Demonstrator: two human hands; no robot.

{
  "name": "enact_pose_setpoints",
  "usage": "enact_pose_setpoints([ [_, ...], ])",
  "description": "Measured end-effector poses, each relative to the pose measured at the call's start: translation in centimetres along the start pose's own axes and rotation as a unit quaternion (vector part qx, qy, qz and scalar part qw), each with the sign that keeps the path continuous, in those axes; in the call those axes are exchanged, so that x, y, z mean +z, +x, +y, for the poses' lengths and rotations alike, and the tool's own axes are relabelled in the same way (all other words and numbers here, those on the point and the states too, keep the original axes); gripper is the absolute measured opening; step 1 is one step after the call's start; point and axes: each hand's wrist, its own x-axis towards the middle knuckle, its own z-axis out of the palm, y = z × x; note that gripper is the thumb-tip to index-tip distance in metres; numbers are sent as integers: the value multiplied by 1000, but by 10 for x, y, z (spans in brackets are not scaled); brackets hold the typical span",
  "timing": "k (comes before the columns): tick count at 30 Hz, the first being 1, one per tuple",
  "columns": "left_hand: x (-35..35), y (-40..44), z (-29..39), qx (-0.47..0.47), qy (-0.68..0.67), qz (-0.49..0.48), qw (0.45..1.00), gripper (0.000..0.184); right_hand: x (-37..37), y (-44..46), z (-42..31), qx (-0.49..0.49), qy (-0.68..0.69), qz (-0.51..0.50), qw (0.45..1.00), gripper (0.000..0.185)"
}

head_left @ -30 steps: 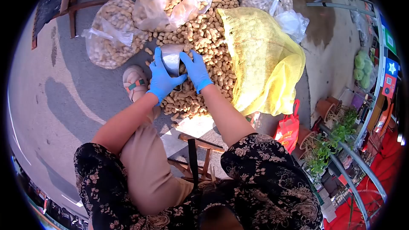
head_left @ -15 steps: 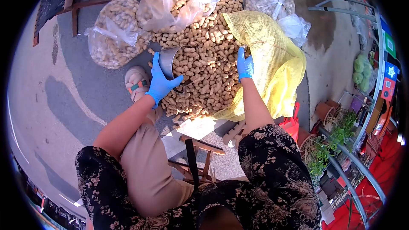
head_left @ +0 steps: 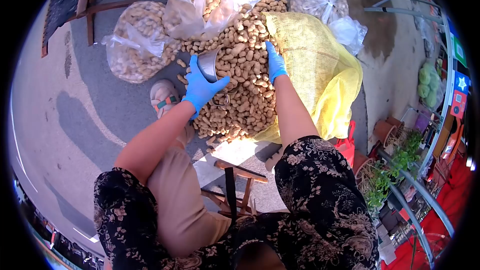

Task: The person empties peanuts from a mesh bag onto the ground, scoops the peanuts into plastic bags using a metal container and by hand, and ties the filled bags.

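A loose heap of unshelled peanuts lies on the ground in front of me. My left hand, in a blue glove, grips a metal pot lying tilted on its side, its mouth facing the heap. Thumb and fingers are spread around its outside. A thin metal handle shows just below the thumb. Also gloved in blue, my right hand rests against the right side of the heap with fingers stretched out, across from the pot. Close by on its right is a yellow mesh sack.
Clear plastic bags of peanuts stand left of and behind the heap. A wooden stool frame is between my legs. At right are a red bag, potted plants and a metal rack.
My right hand has shifted left over the heap, nearer the pot. My left hand and the pot have moved slightly right and up, and peanuts have bunched between the hands.
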Motion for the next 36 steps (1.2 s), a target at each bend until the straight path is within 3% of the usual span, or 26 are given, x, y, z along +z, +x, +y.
enact_pose_setpoints([
  [3,-4,-1,3,14,-15,0,1000,123,0,-9,2,13,26,-94,995,68],
  [4,-4,-1,4,21,-16,4,1000,123,13,-37,-6,-20,15,-49,999,67],
  [5,-4,-1,5,29,-16,9,999,124,16,-35,2,11,-35,-61,997,60],
  [8,-11,-4,7,30,59,-10,998,122,44,-57,26,-129,-115,-58,983,46],
  [11,-13,0,1,119,-79,-46,989,121,66,-95,47,-290,-271,-42,917,44],
  [14,-23,0,-6,137,-127,-76,979,109,74,-125,52,-405,-238,-53,881,47],
  [15,-28,1,-10,144,-143,-86,975,106,69,-134,44,-397,-237,-108,880,47],
  [16,-34,2,-13,91,-231,-149,957,98,59,-143,30,-387,-236,-163,876,46],
  [18,-44,-1,-12,16,-298,-197,934,99,38,-149,10,-337,-224,-253,879,40],
  [20,-52,-9,-4,-35,-357,-241,902,102,13,-137,1,-373,-222,-201,878,33],
  [21,-50,-9,-8,-15,-352,-253,901,103,0,-130,-7,-404,-241,-168,866,31],
  [24,-44,-6,-1,52,-351,-294,887,102,-32,-95,-6,-353,-126,-108,921,25],
  [26,-37,-9,14,22,-401,-307,863,102,-49,-87,-4,-313,-49,-84,945,28],
  [27,-35,-12,21,6,-426,-311,850,102,-56,-84,5,-337,-49,-65,938,32],
  [31,-22,-13,37,-33,-504,-308,806,101,-58,-100,57,-383,-84,-107,914,20],
  [33,-12,-11,42,-33,-532,-287,796,99,-41,-127,62,-484,-169,-136,848,20],
  [36,-6,-8,52,3,-547,-242,801,98,-12,-168,62,-427,-85,-160,886,33],
])
